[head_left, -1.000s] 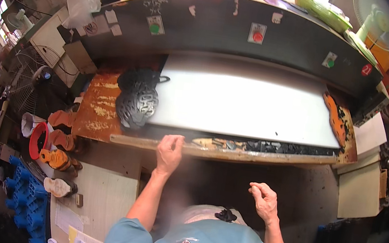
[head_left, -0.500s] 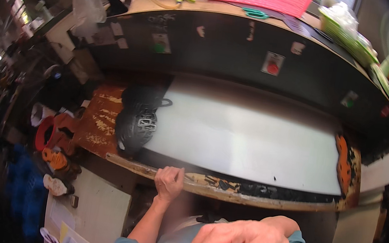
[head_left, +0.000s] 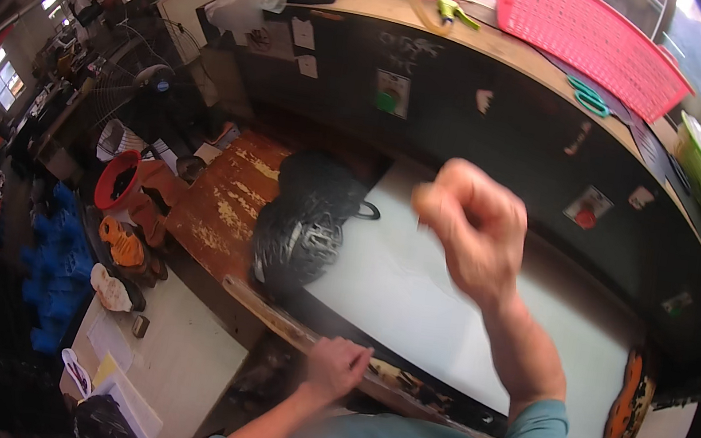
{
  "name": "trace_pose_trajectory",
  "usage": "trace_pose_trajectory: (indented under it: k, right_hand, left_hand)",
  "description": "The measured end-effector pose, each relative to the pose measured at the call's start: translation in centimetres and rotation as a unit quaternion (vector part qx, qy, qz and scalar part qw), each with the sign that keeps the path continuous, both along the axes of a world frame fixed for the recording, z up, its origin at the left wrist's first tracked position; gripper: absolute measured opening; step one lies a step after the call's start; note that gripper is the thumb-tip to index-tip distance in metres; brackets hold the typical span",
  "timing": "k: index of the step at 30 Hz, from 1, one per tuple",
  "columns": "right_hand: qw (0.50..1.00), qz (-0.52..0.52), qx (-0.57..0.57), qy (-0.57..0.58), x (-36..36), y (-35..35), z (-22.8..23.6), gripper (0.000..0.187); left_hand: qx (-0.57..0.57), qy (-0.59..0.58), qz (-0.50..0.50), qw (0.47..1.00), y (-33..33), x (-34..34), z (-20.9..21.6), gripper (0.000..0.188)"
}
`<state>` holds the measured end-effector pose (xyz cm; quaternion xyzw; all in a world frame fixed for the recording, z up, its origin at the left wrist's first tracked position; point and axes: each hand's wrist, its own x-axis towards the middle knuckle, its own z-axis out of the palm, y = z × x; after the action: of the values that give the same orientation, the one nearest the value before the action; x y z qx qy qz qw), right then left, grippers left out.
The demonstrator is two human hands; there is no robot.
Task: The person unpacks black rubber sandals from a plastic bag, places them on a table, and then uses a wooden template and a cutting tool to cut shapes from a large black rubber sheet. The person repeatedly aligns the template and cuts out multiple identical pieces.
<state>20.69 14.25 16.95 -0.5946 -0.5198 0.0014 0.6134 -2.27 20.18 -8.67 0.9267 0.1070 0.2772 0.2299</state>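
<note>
Right hand (head_left: 476, 228) curled above white surface (head_left: 423, 305); left hand (head_left: 338, 366) at wooden edge (head_left: 270, 311); grips unclear.

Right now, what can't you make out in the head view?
All head view:
Right hand: motion blur and curled fingers hide whether it holds anything.
White board: partly hidden behind the right hand and forearm.
Left hand: curled fingers hide its palm.
Black pieces: too dark and blurred to count.
Pink basket: cut off by the top edge.
</note>
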Motion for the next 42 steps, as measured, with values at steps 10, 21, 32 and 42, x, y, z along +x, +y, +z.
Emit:
trace_pose_trajectory:
  k: [10,21,32,42]
  right_hand:
    - [0.906,-0.273,-0.034,-0.322,17.7,30.8,5.1,0.041]
    - [0.846,-0.381,-0.229,-0.295,25.1,40.3,6.5,0.035]
    - [0.861,-0.402,-0.071,-0.304,26.4,40.0,6.5,0.027]
    - [0.917,-0.307,0.106,-0.231,23.0,36.9,8.1,0.024]
  left_hand:
    - [-0.081,-0.118,-0.050,0.988,10.6,-2.1,-0.2,0.019]
    - [-0.048,-0.041,-0.112,0.992,12.1,-2.6,-1.3,0.021]
    - [-0.037,-0.050,-0.116,0.991,12.0,-2.8,-1.0,0.018]
    - [-0.023,-0.045,-0.064,0.997,10.8,-2.3,-1.0,0.025]
